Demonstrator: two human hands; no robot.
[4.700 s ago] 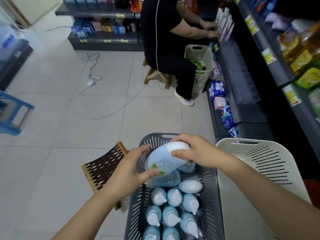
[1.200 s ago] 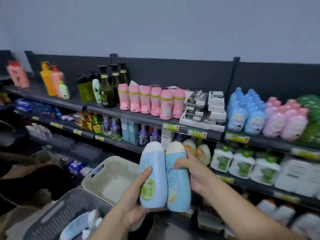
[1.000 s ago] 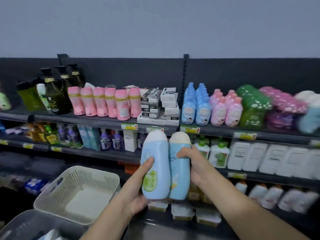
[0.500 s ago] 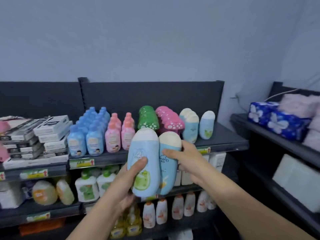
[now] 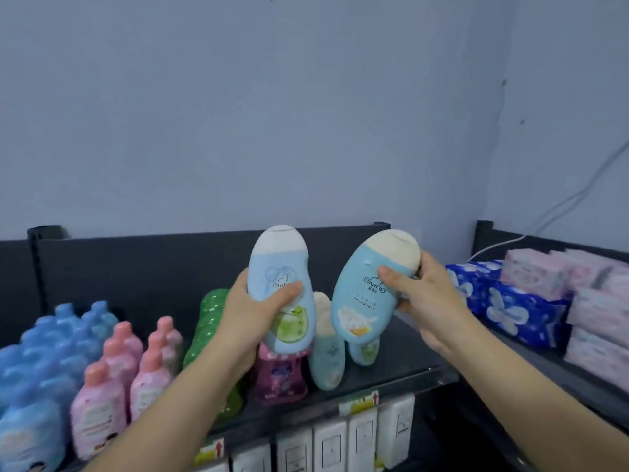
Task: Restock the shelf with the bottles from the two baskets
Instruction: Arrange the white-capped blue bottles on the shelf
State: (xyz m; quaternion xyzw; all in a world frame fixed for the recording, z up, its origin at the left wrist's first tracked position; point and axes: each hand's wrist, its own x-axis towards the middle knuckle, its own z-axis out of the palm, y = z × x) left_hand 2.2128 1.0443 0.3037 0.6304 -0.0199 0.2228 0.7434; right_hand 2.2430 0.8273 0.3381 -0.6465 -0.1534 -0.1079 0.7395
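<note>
**Two pale-blue bottles held above the top shelf**

Each hand grips one bottle over the dark top shelf (image 5: 401, 362), near its right end. The left hand (image 5: 252, 311) is wrapped around the lower body of the green-label bottle (image 5: 280, 291), thumb across the front just under the printed logo. This bottle stands nearly upright: a rounded, egg-like body in light blue, a white domed cap, and a green fruit picture low on the front. The right hand (image 5: 425, 294) clasps the orange-label bottle (image 5: 369, 291) near its top, thumb pressed on the front below the cream-coloured cap. It has the same shape and blue tone but tilts to the right, and carries the word "Giving" with an orange-and-white picture beneath. The two bottles are apart, with a gap between them.

Below them, on the shelf, stand two similar shelved bottles (image 5: 326, 345), partly hidden. To their left come a magenta bottle (image 5: 279, 376), green bottles (image 5: 207, 321), pink bottles (image 5: 132, 362) and blue bottles (image 5: 41, 362) toward the shelf's left end. Tissue packs (image 5: 510, 301) lie on the neighbouring shelf at the right.
</note>
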